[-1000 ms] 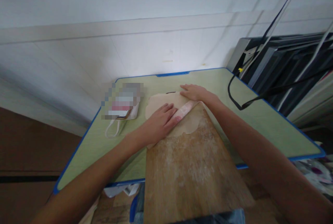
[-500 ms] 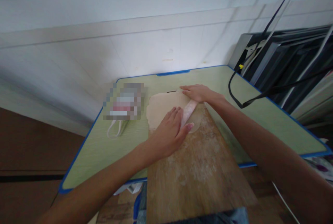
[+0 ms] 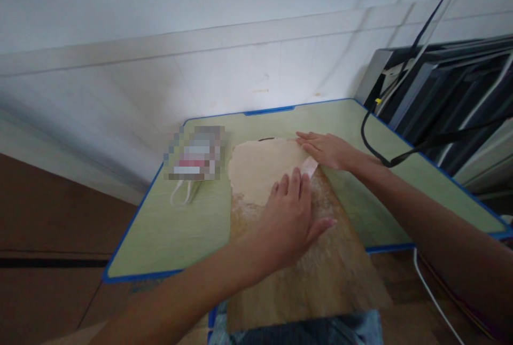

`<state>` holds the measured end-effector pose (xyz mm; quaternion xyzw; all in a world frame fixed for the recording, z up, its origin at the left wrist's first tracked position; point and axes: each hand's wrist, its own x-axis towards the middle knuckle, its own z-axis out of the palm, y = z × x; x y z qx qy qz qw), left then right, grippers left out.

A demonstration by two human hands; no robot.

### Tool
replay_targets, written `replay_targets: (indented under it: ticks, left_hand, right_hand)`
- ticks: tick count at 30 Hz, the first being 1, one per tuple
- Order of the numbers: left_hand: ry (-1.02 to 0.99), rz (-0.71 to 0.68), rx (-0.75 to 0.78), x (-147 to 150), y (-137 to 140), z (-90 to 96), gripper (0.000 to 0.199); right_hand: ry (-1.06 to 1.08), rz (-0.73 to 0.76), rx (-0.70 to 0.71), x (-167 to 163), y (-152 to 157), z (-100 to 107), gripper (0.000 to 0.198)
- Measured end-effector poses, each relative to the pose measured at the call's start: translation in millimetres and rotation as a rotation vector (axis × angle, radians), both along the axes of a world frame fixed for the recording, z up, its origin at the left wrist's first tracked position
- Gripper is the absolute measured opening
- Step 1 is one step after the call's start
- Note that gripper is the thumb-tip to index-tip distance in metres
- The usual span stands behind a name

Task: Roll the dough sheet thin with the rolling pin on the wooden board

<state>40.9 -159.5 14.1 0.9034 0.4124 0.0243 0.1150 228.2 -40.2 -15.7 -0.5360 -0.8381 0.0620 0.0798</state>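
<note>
Pale cream dough sheet [image 3: 256, 169], head view: it lies spread across the far half of a wooden board [image 3: 304, 294], its left margin roughly level with the board's left edge and its right portion partly hidden by the hands. Flour whitens the wood just below the sheet. A short length of a pale, floured roller [image 3: 309, 167] shows between the two hands, slanting near the board's right edge; its remainder is concealed.

The left hand [image 3: 290, 217] lies flat, fingers extended and slightly parted, thumb spread wide to the right over floured wood; its fingers cover the lower end of the roller's visible part. The right hand [image 3: 326, 151] is also extended, fingers straight and nearly together, at the roller's upper end by the board's far right corner. Whether its palm bears on the roller cannot be told.

Compared with the two preceding moments, both hands and the roller have shifted to the right, the left hand most markedly, and the left and middle parts of the sheet are now uncovered. This suggests that pressure has passed from the middle of the dough to its right margin.

Beneath the board's far half lies a green table [image 3: 184, 243] with blue edging.
</note>
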Motion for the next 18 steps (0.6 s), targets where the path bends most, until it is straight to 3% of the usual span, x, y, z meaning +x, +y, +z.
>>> replay_targets:
  ticks: [5,12,18]
  left_hand:
    - [0.075,0.016,0.122,17.6,-17.6,-4.1,0.085]
    - [0.138,0.044,0.372,42.1,-37.5,-31.1,0.085]
    - [0.138,0.02,0.328,26.9,-23.8,-20.3,0.085]
  right_hand:
    - [0.051,-0.001,0.068,14.2,-21.0,-2.8,0.052]
    - [0.162,0.038,0.121,37.1,-44.9,-12.9,0.056]
    - [0.036,0.116,0.159,28.1,-28.3,-14.8,0.055]
